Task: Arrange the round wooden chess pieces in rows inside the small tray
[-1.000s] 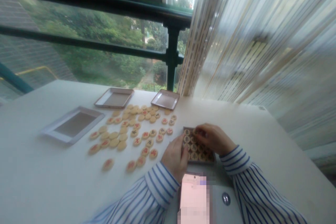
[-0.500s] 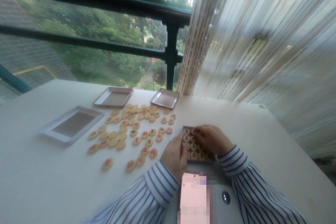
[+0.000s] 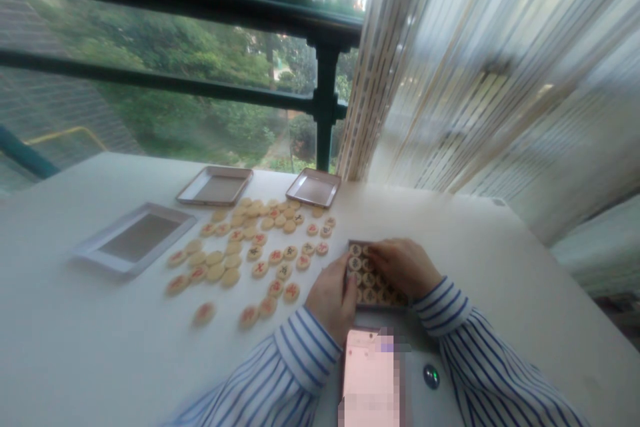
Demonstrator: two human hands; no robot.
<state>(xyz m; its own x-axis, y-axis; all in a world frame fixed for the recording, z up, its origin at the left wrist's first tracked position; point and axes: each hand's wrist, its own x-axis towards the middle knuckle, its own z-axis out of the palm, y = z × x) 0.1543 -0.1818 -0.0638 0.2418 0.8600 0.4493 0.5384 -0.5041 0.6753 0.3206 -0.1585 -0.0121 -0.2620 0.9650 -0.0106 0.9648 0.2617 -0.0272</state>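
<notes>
Here, on my remote feed, the left hand (image 3: 333, 297) curls around the left wall of the small box (image 3: 380, 305), gripping it on the white table (image 3: 500, 267). The right hand (image 3: 406, 265) lies bent over the box's packed pieces (image 3: 356, 262), fingertips on the far row; whether it pinches one I cannot tell. Loose pieces (image 3: 253, 247) lie scattered just left, near three trays (image 3: 95, 250)

white table (image 3: 90, 340), tan discs (image 3: 235, 253) red-marked, blue-striped white sleeves (image 3: 305, 353)

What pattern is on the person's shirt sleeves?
The sleeves are white with blue stripes; head view.
</notes>
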